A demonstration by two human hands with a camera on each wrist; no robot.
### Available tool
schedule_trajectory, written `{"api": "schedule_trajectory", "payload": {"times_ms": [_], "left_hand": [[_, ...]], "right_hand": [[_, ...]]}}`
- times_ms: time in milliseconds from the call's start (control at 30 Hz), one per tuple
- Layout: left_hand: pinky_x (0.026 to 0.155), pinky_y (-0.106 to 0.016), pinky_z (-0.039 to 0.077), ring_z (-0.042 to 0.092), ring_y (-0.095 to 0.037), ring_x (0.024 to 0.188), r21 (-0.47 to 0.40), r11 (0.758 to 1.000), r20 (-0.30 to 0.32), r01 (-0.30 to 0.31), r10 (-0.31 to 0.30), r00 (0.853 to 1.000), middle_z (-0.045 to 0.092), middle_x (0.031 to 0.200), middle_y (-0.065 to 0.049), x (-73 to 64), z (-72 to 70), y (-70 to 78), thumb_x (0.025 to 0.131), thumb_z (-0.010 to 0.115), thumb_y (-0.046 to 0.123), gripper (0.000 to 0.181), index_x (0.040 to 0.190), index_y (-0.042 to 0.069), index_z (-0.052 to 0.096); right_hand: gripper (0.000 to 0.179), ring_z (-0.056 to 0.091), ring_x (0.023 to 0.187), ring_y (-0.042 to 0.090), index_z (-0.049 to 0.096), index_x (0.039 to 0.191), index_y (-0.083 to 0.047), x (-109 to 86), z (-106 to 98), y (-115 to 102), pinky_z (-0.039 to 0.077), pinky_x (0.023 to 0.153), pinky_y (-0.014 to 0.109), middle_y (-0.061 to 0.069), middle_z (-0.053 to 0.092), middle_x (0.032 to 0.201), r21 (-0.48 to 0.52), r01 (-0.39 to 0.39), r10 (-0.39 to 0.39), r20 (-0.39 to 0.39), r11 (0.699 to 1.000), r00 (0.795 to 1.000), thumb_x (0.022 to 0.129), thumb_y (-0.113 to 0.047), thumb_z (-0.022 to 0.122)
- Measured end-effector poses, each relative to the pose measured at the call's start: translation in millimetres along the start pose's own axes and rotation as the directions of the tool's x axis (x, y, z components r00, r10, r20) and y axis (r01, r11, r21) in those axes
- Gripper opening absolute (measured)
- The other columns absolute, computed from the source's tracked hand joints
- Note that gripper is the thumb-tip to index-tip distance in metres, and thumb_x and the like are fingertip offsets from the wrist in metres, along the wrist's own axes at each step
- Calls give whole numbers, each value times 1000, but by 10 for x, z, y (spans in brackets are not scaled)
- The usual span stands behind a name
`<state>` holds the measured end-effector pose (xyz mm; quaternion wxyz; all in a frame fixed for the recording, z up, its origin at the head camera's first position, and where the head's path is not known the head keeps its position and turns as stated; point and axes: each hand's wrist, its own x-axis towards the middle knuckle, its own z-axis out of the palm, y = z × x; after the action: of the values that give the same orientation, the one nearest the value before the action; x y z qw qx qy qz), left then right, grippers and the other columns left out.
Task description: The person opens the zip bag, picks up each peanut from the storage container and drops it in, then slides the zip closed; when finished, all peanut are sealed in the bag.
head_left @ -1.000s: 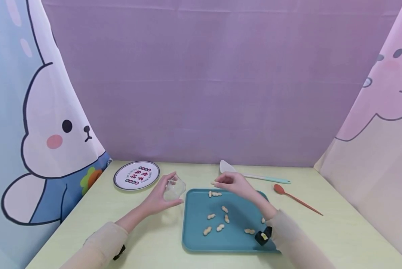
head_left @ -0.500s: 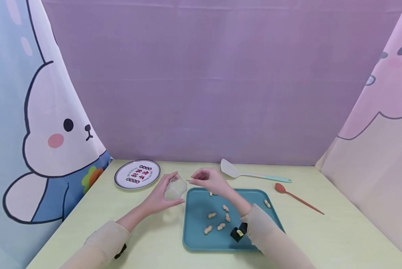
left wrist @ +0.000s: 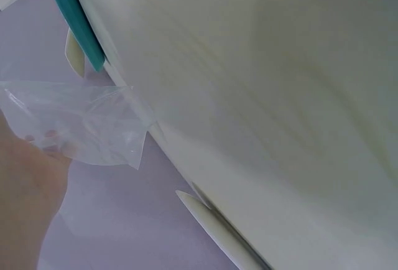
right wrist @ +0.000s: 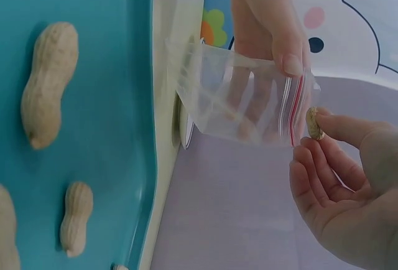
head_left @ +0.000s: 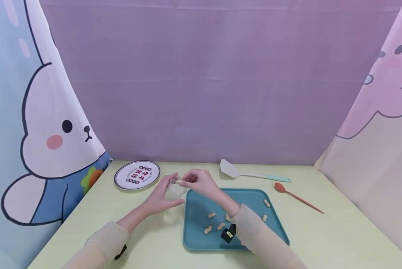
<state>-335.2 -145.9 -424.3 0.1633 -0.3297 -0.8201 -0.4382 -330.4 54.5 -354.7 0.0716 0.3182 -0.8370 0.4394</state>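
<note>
Close to the bag [right wrist: 214, 86], your pinched peanut [right wrist: 314, 124]

Just left of the tray [head_left: 201, 244], your left hand [head_left: 161, 195] grips the clear bag above the desk [head_left: 328, 243], thumb on one face and fingers behind. Your right forearm [head_left: 228, 203] reaches diagonally across the tray; your right hand [head_left: 201, 183], by the tray's far left corner, pinches the peanut between thumb and forefinger, just beside the bag's zip edge [right wrist: 298, 109], other fingers curled. More peanuts [head_left: 208, 230] lie in the tray.

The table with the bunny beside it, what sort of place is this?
Probably a small curtained booth: a purple backdrop hangs behind the table, with a bunny print at its left.
</note>
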Motion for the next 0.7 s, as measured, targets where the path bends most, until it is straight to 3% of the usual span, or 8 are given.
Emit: {"api": "schedule_trajectory", "payload": {"times_ms": [167,300,400,533,700], "left_hand": [[92,-46,48,50,-20,113,0,1000,-7,1,-1,1000,50,125,-6,2,-3,3,71,83,26,87,140,3,35],[95,-52,45,51,-29,113,4,1000,-3,-4,4,1000,50,124,-17,-7,-58,214,71,82,17,84,137,-5,35],[97,-57,41,49,-35,115,6,1000,-6,-6,6,1000,49,123,-23,-7,-55,249,71,82,11,84,137,-8,34],[99,-56,40,48,-32,117,-2,1000,-14,2,-2,1000,49,125,-20,-3,6,30,70,83,14,87,140,-1,34],[98,-49,44,50,-24,116,7,1000,-4,24,-24,1000,51,125,-9,-8,5,-10,71,83,24,86,141,7,35]], "right_hand": [[19,62,70,13,69,95,-3,9,21,-12,51,60,18,6,68,82,-7,12,-12,-2,1000,1000,85,-19,70],[20,62,71,15,69,96,-1,3,31,-25,50,61,17,7,68,82,-16,7,-7,-5,1000,1000,85,-19,70],[21,62,71,15,69,96,-1,-7,30,-30,50,61,17,7,68,83,-25,7,-7,-8,1000,1000,85,-19,69],[21,62,72,12,69,98,-3,-12,15,-11,51,62,18,5,68,85,-34,-8,7,-7,999,1000,85,-19,69],[19,64,77,12,70,99,-7,-47,-70,34,53,67,19,3,69,88,-17,-14,14,-1,1000,1000,86,-21,68]]}}
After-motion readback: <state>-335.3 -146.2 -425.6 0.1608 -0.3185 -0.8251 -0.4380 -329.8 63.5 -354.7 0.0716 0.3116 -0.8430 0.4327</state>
